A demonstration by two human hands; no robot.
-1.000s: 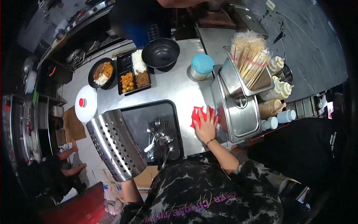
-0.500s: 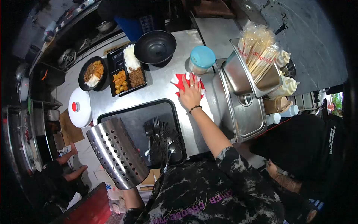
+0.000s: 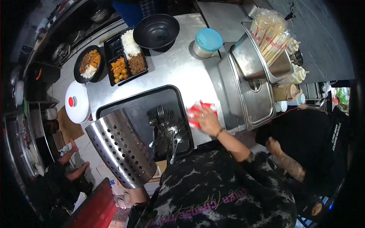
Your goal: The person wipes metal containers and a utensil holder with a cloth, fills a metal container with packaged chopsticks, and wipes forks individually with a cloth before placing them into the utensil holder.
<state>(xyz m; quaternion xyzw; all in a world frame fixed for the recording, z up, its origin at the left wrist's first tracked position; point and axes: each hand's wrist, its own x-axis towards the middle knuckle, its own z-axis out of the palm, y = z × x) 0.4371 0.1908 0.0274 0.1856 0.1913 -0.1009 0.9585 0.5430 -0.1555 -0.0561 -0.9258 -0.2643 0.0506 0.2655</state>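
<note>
From the head view, looking down at a shiny metal surface [image 3: 171, 76]. Got the right hand [image 3: 205, 121] over a red-and-white cloth [image 3: 210, 108], just right of the black tray [image 3: 133, 99] — fingers reaching across the fabric, but too blurred to tell whether spread or gripping. Can't tell how the left hand is set either, hidden by the perforated steel cylinder [image 3: 121, 149]. Can see just the left forearm [image 3: 138, 195] coming up to the lower end of that cylinder. Tilted, by the way, and overlapping the left part of the tray in view. Also showing in the tray: a messy pile of forks and spoons [image 3: 167, 124].

Further up, spotting a small black bowl of food [image 3: 90, 64], then a divided box [image 3: 113, 48] with white rice, brown minced food, orange chunks and small round yellow pieces, then a larger black bowl [image 3: 156, 32] close beside the box. Over left, a white lid [image 3: 80, 110] with a red knob. Up right, a blue-lidded tub [image 3: 209, 40], near a lidded steel pan [image 3: 260, 110] and a deep steel pan [image 3: 249, 62] with wrapped sticks [image 3: 272, 41] — plus squeeze bottles [image 3: 298, 75] behind. Lower right, a tattooed forearm [image 3: 291, 165] of another person in black.
</note>
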